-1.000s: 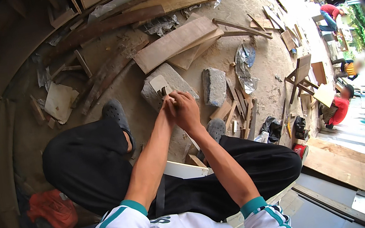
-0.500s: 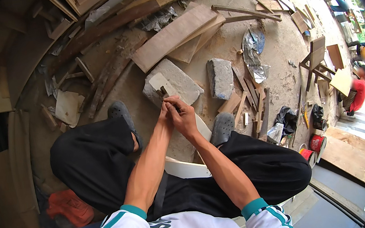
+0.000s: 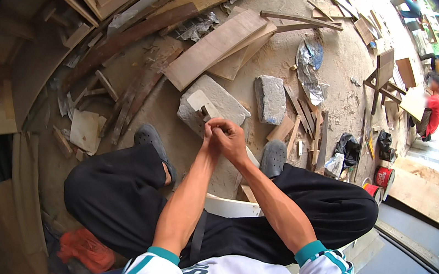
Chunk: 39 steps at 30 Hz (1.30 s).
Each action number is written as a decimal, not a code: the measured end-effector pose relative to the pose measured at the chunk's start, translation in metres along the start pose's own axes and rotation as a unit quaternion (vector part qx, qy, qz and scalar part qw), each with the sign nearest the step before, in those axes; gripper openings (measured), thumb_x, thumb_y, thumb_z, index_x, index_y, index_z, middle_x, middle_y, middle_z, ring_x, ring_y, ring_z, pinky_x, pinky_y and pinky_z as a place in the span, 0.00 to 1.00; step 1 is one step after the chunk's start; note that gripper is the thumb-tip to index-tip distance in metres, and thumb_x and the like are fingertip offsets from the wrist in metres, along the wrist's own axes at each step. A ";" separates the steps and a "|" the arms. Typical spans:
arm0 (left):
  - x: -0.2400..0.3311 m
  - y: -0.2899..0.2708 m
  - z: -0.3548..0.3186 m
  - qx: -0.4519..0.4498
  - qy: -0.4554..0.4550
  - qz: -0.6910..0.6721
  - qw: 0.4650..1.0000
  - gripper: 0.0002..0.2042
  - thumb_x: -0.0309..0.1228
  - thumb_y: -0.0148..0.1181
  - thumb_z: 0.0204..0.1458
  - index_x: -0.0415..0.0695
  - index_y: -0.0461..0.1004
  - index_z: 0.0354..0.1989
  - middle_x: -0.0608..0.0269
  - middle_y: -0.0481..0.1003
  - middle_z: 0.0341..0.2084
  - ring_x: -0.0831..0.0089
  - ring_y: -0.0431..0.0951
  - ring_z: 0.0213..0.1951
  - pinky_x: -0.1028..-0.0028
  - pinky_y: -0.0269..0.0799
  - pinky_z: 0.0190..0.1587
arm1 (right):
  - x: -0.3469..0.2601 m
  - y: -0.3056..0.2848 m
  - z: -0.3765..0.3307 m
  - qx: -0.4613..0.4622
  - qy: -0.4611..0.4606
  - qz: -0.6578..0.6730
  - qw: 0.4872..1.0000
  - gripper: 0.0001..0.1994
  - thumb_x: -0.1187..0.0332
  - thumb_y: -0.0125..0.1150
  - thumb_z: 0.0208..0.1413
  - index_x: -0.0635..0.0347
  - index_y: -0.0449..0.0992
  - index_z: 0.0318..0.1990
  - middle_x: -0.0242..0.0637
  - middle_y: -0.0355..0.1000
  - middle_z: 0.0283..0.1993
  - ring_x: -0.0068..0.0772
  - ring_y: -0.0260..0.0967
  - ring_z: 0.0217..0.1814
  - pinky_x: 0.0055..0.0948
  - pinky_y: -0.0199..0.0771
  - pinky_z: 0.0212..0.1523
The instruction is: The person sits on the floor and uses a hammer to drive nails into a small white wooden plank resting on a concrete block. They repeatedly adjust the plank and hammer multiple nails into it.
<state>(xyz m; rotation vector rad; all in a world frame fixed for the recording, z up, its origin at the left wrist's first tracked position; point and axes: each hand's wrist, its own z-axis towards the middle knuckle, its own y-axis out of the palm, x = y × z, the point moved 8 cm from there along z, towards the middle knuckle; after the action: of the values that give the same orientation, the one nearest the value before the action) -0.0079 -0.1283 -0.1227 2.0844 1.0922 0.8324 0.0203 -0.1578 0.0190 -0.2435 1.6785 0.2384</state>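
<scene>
My left hand and my right hand are closed and pressed together in front of me, fingers meeting. What they hold is hidden by the fingers. A small dark brown piece pokes out just beyond the fingertips. Under it lies the end of a pale, round-cornered board, resting on a rough grey concrete block. Another pale curved piece shows between my thighs, below my forearms. Whether the two pale pieces are joined is covered by my hands and arms.
A second concrete block stands right of the first. Plywood offcuts lie beyond, with crumpled silver plastic to their right. An orange bag is at my left knee. Red cans and several people are at the right.
The whole view has shifted slightly, so things sit a little farther right. My hands stay together by the small brown piece, with little change in grip.
</scene>
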 end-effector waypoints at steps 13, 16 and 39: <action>0.005 -0.036 -0.009 0.175 0.023 0.076 0.981 0.27 0.65 0.39 0.56 0.54 0.70 0.38 0.69 0.71 0.28 0.76 0.72 0.29 0.75 0.68 0.29 | -0.033 0.000 0.038 -0.114 0.051 -0.516 0.847 0.18 0.53 0.65 0.50 0.59 0.80 0.39 0.50 0.78 0.34 0.47 0.78 0.37 0.39 0.76 0.39; 0.000 -0.066 -0.025 0.305 0.028 0.080 0.949 0.24 0.59 0.46 0.57 0.49 0.71 0.31 0.70 0.71 0.20 0.76 0.74 0.19 0.75 0.69 0.21 | -0.032 0.010 0.043 -0.200 0.116 -0.599 0.766 0.18 0.54 0.65 0.47 0.60 0.81 0.37 0.51 0.77 0.35 0.52 0.76 0.39 0.42 0.77 0.39; 0.017 -0.121 0.031 0.313 0.092 0.212 0.921 0.34 0.47 0.51 0.56 0.31 0.53 0.61 0.48 0.63 0.59 0.58 0.70 0.55 0.57 0.69 0.53 | 0.032 -0.050 -0.002 -0.396 0.222 -0.584 0.673 0.17 0.53 0.68 0.45 0.60 0.80 0.29 0.35 0.73 0.21 0.33 0.70 0.22 0.34 0.70 0.23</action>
<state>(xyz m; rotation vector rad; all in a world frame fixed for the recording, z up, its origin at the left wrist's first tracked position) -0.0316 -0.0660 -0.2294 2.9032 1.1211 0.9864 0.0293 -0.2068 -0.0135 -2.0952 1.4351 -0.1148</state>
